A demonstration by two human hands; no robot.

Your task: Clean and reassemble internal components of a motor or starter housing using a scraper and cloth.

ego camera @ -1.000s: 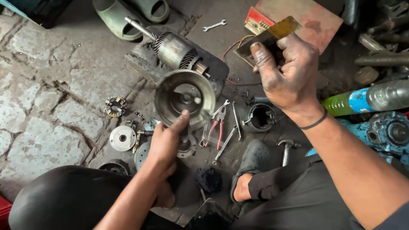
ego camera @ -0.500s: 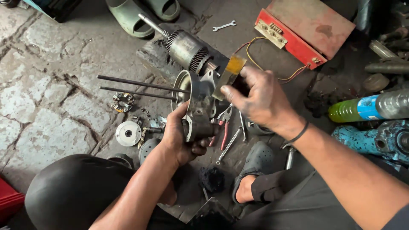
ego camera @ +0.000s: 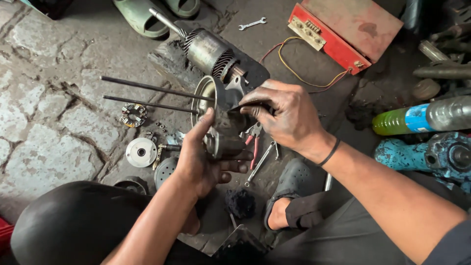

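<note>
Centrally, the left hand (ego camera: 203, 164) grips a greasy motor housing (ego camera: 221, 120) from below while the right hand (ego camera: 284, 115) pinches a dark strip (ego camera: 245, 105) against its top. Two long rods (ego camera: 147, 95) jut left; an armature (ego camera: 208, 49) lies beyond on the floor (ego camera: 44, 98).

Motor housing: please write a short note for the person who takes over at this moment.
Left hand grips the motor housing from below, lifted off the ground. Right hand presses a small dark piece against its top. Armature lies behind on the floor, two long bolts to the left, pliers beneath. Done: motor dismantled. Left: the housing is not yet reassembled.
</note>
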